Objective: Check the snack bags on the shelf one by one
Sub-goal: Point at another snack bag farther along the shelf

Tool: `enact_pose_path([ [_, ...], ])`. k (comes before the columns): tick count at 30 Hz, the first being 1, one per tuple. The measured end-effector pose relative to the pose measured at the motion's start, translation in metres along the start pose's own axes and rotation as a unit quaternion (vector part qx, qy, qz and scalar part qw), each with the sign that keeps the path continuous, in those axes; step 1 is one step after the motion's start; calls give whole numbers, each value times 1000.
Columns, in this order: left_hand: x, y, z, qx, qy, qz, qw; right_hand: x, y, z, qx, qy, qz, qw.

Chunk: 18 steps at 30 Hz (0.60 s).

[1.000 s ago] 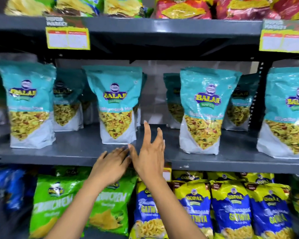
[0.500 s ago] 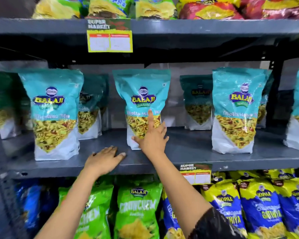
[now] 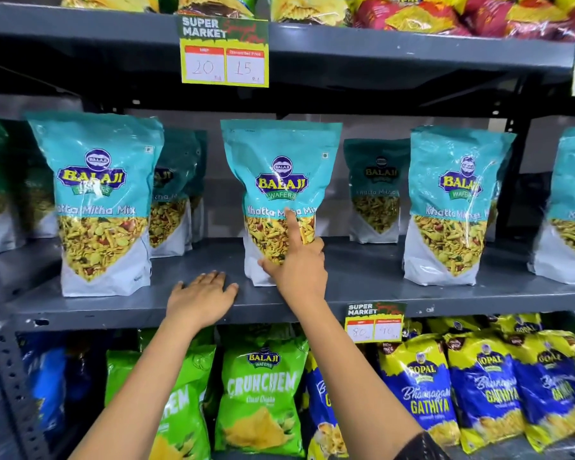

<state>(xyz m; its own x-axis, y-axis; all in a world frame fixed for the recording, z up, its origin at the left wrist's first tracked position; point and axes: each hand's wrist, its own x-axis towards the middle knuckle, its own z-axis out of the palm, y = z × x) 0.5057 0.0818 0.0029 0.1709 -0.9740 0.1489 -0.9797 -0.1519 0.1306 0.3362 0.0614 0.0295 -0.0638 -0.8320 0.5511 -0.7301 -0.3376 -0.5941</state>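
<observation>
Teal Balaji Khatta Mitha Mix bags stand upright on the grey middle shelf (image 3: 362, 287). My right hand (image 3: 297, 263) points with its index finger, whose tip touches the front of the middle teal bag (image 3: 281, 167); the other fingers are curled and hold nothing. My left hand (image 3: 201, 298) lies flat, palm down, on the shelf's front edge, between the left teal bag (image 3: 100, 194) and the middle one. Another teal bag (image 3: 455, 200) stands to the right, with more bags in shadow behind the front row.
A yellow price tag (image 3: 224, 53) hangs from the upper shelf, a smaller price tag (image 3: 374, 322) from the middle shelf. Below stand green Crunchem bags (image 3: 263, 393) and blue-yellow Gathiya bags (image 3: 422, 390). Red and yellow packets fill the top shelf. A perforated upright (image 3: 4, 360) runs at left.
The view has moved closer and to the left. My right hand went from open above the shelf edge to pointing with one finger at the middle bag. My left hand settled flat on the shelf.
</observation>
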Motion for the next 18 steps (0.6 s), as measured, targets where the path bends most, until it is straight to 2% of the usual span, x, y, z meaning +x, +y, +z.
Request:
enact_pose_path([
  [18,-3,3,-4,2,-15,-10,1000,-22,-2,-20,-36,0,-3,999],
])
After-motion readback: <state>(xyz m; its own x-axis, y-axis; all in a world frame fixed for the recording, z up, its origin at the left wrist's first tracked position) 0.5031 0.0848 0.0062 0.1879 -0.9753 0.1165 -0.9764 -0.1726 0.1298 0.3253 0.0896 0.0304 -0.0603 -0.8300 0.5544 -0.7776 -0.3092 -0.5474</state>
